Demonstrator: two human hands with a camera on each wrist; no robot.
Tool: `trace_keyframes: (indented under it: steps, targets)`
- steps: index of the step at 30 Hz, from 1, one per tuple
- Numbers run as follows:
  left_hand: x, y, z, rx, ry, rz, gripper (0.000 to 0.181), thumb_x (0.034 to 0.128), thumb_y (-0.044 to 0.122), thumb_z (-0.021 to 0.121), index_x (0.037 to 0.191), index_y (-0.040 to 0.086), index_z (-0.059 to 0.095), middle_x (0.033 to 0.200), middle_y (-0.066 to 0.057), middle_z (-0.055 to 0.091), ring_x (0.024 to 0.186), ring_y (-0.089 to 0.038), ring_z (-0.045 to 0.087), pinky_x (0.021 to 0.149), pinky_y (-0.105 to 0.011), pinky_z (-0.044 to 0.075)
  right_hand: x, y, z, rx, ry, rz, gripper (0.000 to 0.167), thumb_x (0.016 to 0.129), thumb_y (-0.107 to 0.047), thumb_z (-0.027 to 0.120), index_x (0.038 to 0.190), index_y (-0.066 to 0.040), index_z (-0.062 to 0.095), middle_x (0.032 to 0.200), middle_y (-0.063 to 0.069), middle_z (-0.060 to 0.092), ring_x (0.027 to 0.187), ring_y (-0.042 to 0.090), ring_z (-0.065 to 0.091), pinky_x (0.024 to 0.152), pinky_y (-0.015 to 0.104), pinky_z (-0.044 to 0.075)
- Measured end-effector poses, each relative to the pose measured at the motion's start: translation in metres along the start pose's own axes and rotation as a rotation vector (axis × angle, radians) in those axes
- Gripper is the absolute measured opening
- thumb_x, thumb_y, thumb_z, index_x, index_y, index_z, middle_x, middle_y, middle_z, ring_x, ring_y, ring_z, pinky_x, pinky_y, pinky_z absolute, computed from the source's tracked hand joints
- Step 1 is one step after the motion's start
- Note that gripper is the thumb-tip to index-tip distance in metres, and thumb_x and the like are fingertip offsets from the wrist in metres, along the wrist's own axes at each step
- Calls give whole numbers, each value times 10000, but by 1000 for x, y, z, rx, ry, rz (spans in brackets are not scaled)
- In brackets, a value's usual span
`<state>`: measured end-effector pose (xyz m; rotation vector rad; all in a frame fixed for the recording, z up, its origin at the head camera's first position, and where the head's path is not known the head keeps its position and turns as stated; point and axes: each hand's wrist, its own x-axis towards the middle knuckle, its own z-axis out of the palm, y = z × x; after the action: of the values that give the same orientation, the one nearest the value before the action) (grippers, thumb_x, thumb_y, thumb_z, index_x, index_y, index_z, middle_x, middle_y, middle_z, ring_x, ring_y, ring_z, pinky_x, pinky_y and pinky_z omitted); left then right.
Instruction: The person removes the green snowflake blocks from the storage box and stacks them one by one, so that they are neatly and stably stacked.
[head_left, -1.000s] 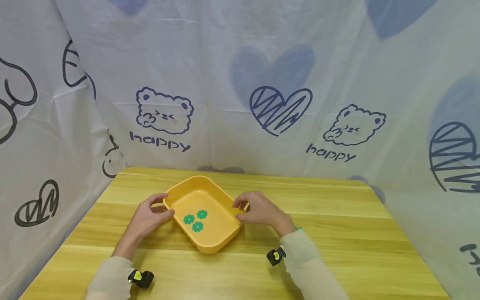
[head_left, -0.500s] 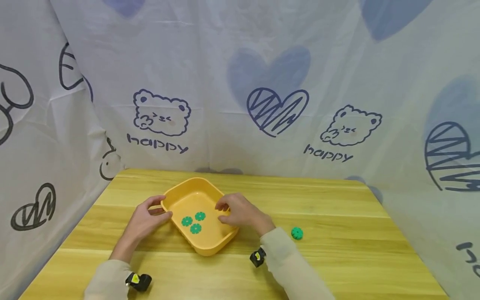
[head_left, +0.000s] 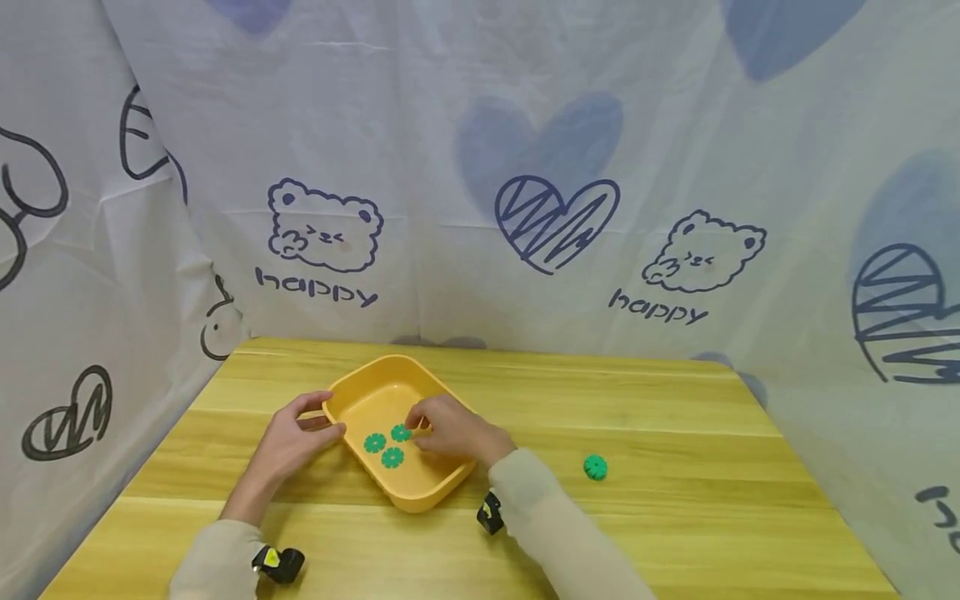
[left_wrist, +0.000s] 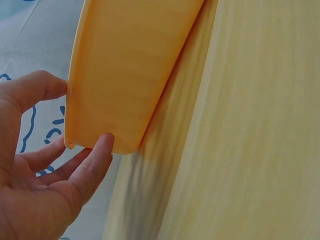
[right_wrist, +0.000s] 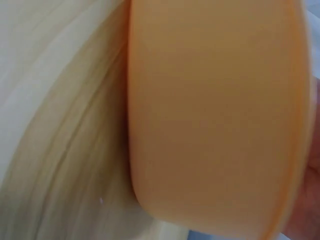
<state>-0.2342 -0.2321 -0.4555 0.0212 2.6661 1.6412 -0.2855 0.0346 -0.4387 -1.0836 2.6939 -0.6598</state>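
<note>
A yellow plastic tray point(head_left: 431, 483) stands on the table, turned at an angle. Three green notched discs, like snowflake building pieces, lie flat on its floor: a left disc point(head_left: 374, 443), a front disc point(head_left: 392, 457) and a back disc point(head_left: 400, 432). My left hand point(head_left: 288, 437) holds the tray's left corner, thumb and fingers on different sides, as the left wrist view also shows. Inside the tray, my right hand point(head_left: 453, 429) has its thumb and index finger apart at the back disc's right edge. In the right wrist view the tray wall point(right_wrist: 215, 120) hides those fingertips.
A rounded green piece with notches point(head_left: 596, 467) sits on the wooden table point(head_left: 675, 533), right of the tray. Black wrist cameras are strapped on both sleeves. White cloth with printed hearts and bears point(head_left: 450, 275) hangs behind and at the sides.
My right hand has moved left from the tray's right rim to the back disc. The green piece on the right came into sight as the arm moved. My left hand stays at its corner.
</note>
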Motion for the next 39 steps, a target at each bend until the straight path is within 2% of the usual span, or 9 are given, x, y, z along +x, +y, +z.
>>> trace_keyframes:
  steps: [10, 13, 21, 27, 34, 39]
  targets:
    - [0, -1, 0, 1, 1, 5, 678, 940, 212, 742, 1518, 17, 446, 1541, -278, 448, 1343, -463, 560, 1029, -394, 569, 15, -7, 14, -99, -21, 21, 313, 912, -19, 688, 1209, -93, 754, 1254, 14, 748, 1167, 147, 666, 1066, 228, 510]
    - [0, -1, 1, 2, 0, 5, 683, 940, 224, 744, 1520, 21, 446, 1541, -276, 449, 1344, -461, 561, 1046, -424, 560, 17, -7, 17, -123, -18, 29, 313, 910, -10, 700, 1203, -104, 760, 1246, 5, 752, 1180, 136, 669, 1065, 224, 514]
    - [1, -1, 1, 1, 2, 11, 680, 938, 222, 745, 1515, 19, 449, 1538, -280, 450, 1339, -462, 565, 1041, -414, 563, 15, -8, 18, -167, -23, 25, 307, 915, -15, 730, 1206, -108, 764, 1193, -3, 764, 1138, 117, 682, 1001, 192, 539]
    - [0, -2, 1, 4, 3, 5, 686, 939, 225, 745, 1520, 19, 443, 1541, -278, 448, 1342, -456, 563, 1030, -373, 564, 10, -8, 17, -208, -21, 11, 306, 909, -26, 744, 1204, -106, 761, 1101, 20, 706, 961, 92, 617, 880, 164, 533]
    - [0, -3, 1, -1, 2, 1, 690, 938, 227, 747, 1522, 22, 442, 1544, -278, 444, 1350, -458, 554, 1039, -383, 557, 8, -6, 17, -198, -4, 2, 217, 879, -40, 776, 1093, -76, 783, 975, 17, 745, 823, 59, 550, 760, 133, 500]
    - [1, -3, 0, -7, 2, 6, 685, 935, 220, 748, 1517, 22, 447, 1539, -276, 449, 1344, -454, 561, 1002, -309, 559, 6, -5, 16, -177, -1, 32, 163, 875, -83, 791, 1035, -66, 769, 888, 4, 707, 765, 68, 518, 695, 136, 460]
